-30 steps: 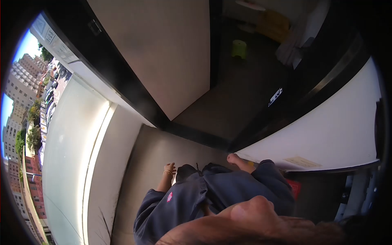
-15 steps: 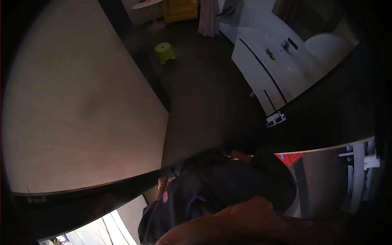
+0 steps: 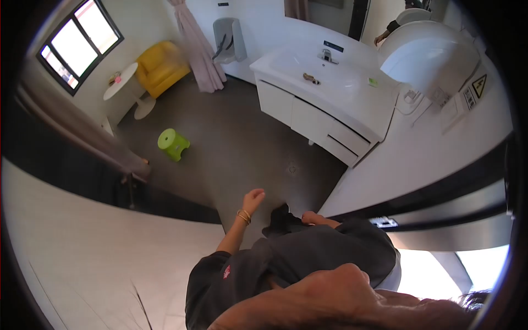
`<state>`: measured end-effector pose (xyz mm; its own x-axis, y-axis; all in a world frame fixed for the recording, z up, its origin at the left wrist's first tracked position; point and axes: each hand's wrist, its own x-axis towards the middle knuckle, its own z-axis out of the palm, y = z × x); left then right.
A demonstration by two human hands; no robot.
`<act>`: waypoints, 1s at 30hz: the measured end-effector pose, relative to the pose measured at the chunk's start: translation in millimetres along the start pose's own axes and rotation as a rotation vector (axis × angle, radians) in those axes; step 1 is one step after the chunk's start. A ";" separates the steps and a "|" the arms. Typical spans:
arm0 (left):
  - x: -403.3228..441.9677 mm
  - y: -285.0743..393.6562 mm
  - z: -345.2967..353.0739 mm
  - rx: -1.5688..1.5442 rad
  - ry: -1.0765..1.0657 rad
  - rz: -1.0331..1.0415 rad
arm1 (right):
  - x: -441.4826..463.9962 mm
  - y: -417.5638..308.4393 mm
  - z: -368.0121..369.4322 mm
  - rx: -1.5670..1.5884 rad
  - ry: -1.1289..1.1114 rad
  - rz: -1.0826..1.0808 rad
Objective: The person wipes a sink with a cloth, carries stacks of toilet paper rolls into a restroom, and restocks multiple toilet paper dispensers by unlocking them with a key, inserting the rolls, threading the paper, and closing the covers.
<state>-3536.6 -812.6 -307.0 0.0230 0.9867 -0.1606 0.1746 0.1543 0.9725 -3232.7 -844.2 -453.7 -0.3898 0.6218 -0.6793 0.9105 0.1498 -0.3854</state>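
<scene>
a lime-green stool (image 3: 173, 146), its round top pierced by a hole, stood well apart at ten o'clock from the left hand (image 3: 253, 197), fingers loose and empty. whether the right hand (image 3: 312, 218) gripped anything could not be told. at two o'clock, a lightning-bolt warning label (image 3: 479, 86) carried print too small to read.

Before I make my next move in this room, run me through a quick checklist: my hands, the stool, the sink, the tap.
1. Left hand free: ok, nothing seen in it.
2. Right hand free: cannot tell, fingers don't show clearly.
3. Green stool upright: ok, standing on the floor, ahead and to your left.
4. Sink free of loose things: not ok, a small brown thing and a small green one lie there.
5. Tap off: cannot tell, no stream shows but it's small from here.
</scene>
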 end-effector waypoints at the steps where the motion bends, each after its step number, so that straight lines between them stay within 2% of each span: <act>1: 29.8 20.9 9.1 -0.032 -0.065 -0.059 | 32.5 10.1 -19.1 -0.028 0.066 0.048; 3: 66.4 38.0 22.4 -0.092 -0.203 -0.228 | 70.5 17.0 -51.4 -0.003 0.209 0.093; 4: 84.2 39.4 21.3 -0.079 -0.231 -0.217 | 78.4 14.1 -84.3 0.039 0.304 0.092; 6: 139.5 46.0 38.9 -0.080 -0.305 -0.151 | 65.5 -3.2 -150.4 0.316 0.632 -0.048; 8: 188.8 55.5 52.0 -0.153 -0.308 -0.141 | 72.9 -4.9 -196.6 0.734 0.589 0.000; 11: 252.3 77.7 69.2 -0.200 -0.344 -0.126 | 54.1 -18.0 -276.7 1.131 0.552 -0.016; 14: 314.5 98.2 84.4 -0.265 -0.446 -0.121 | 62.4 5.7 -347.9 1.141 0.706 -0.050; 15: 330.1 98.9 86.1 -0.291 -0.491 -0.129 | 72.2 17.1 -371.9 1.096 0.834 -0.083; 16: 349.5 108.6 90.4 -0.255 -0.526 -0.096 | 79.8 30.3 -404.3 1.014 0.931 -0.031; 18: 388.4 129.1 98.9 -0.384 -0.533 -0.110 | 114.2 74.7 -463.3 0.755 1.199 0.013; 20: 436.4 160.3 98.5 -0.365 -0.565 -0.145 | 145.1 104.4 -528.0 0.517 1.307 0.179; 22: 492.0 184.8 95.8 -0.339 -0.590 -0.048 | 174.6 116.1 -588.9 0.444 1.285 0.221; 24: 544.3 200.5 92.1 -0.386 -0.615 0.039 | 249.5 147.8 -625.9 0.411 1.193 0.249; 25: 566.5 213.0 82.3 -0.275 -0.590 0.077 | 283.0 165.2 -644.0 0.386 1.147 0.260; 27: 613.0 238.0 58.9 -0.064 -0.532 0.191 | 334.7 160.8 -685.4 0.367 1.004 0.443; 30: 673.8 245.1 28.2 -0.172 -0.514 0.099 | 398.5 146.4 -721.0 0.247 0.930 0.556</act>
<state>-3450.5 -111.3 -181.6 0.5162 0.8521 -0.0864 -0.0153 0.1100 0.9938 -3155.3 -20.3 -330.5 0.4134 0.9047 -0.1027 0.8338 -0.4215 -0.3567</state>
